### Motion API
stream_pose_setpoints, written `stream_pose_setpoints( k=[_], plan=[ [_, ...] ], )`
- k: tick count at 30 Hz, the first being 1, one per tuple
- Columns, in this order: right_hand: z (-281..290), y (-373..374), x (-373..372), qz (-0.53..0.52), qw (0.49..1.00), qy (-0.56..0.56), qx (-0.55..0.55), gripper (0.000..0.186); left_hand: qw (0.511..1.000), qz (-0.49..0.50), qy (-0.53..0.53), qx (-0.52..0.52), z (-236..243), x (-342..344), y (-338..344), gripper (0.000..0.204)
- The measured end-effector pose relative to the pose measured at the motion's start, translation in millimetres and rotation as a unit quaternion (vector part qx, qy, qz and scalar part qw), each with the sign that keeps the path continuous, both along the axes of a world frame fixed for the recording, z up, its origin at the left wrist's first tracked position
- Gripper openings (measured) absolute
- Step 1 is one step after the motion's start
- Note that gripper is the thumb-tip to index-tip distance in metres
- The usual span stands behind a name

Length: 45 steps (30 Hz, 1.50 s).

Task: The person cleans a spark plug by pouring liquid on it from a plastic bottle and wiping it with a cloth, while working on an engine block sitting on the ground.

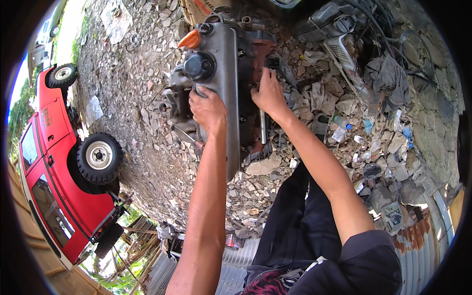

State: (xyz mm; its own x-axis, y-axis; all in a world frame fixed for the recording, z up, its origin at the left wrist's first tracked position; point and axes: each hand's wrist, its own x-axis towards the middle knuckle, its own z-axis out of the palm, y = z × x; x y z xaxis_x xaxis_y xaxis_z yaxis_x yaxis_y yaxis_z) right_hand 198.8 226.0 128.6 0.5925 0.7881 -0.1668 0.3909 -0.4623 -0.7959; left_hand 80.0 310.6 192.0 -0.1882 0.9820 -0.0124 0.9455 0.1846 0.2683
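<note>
A grimy engine (258,54) with a long grey valve cover (228,64) stands on the stony ground before me. My left hand (209,110) lies on the cover, its fingers curled over the left edge just below the round black oil cap (199,67). On the engine's reddish right side is my right hand (270,93), thumb and fingers bent inward. What sits between those fingers is hidden. A silver metal bar (263,129) shows directly below that hand; whether the hand touches it I cannot tell. An orange piece (190,40) sits at the cover's upper left.
Broken stone and rubble (142,88) surround the engine. A red off-road vehicle (56,132) stands at left. Greasy metal parts (334,22), a white plastic crate (344,56) and a grey rag (388,78) lie at upper right, near a stone wall (432,113). A plastic bottle (341,122) lies right.
</note>
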Motion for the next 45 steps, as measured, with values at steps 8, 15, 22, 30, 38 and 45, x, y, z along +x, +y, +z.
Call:
stream_pose_setpoints(
  k=[8,15,22,30,38,45],
  plan=[
    [4,19,6,0.085,0.979,0.090,-0.163,0.045,1.000,0.005,-0.003,-0.016,3,0,-1,0.051],
    [-25,7,0,0.008,0.989,0.117,0.089,0.039,1.000,0.000,-0.008,-0.015,2,1,0,0.051],
    [-11,16,6,0.034,0.982,0.171,-0.072,0.034,1.000,0.000,-0.008,-0.014,1,-1,0,0.051],
    [-25,2,11,0.061,0.983,0.145,0.098,0.033,1.000,0.003,-0.009,-0.016,3,2,0,0.051],
    [2,20,11,0.129,0.976,0.125,-0.124,0.046,1.000,0.007,-0.012,-0.013,3,-3,0,0.051],
    [-34,2,3,0.103,0.989,-0.038,0.099,0.062,1.000,0.003,-0.009,-0.020,3,0,1,0.051]
  ],
)
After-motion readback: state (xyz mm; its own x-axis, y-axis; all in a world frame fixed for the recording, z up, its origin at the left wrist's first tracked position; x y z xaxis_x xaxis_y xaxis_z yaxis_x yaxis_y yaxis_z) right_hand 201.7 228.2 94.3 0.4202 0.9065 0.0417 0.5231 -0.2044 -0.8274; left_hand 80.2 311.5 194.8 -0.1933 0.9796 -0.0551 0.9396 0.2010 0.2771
